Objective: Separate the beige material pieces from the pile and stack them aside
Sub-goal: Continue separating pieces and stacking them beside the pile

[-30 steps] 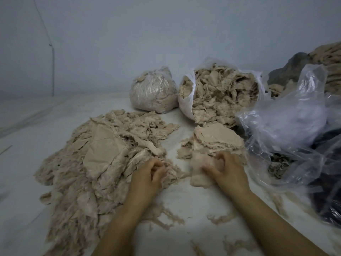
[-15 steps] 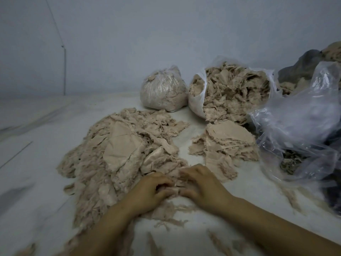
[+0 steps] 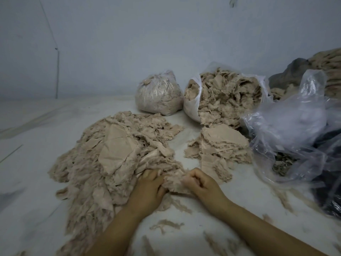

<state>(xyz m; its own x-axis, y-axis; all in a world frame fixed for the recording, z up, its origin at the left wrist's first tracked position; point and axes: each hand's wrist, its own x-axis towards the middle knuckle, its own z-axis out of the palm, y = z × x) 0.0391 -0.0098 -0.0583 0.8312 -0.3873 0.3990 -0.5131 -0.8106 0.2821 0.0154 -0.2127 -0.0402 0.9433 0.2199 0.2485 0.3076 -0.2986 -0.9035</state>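
Observation:
A big loose pile of beige material pieces (image 3: 114, 156) covers the left and middle of the white surface. To its right lies a smaller, flatter stack of beige pieces (image 3: 219, 145). At the pile's near right edge, my left hand (image 3: 147, 189) and my right hand (image 3: 202, 185) sit side by side. Both grip one fuzzy beige piece (image 3: 174, 182) between them, fingers curled into it. The piece still touches the pile.
A tied clear bag of beige scraps (image 3: 158, 95) and an open white bag full of beige pieces (image 3: 221, 97) stand at the back. Crumpled clear plastic (image 3: 295, 130) and dark material (image 3: 328, 182) fill the right. Loose fibres (image 3: 166, 225) litter the near surface.
My right hand left the small stack on the right and came left to the pile's edge. Both hands now grip one piece there together.

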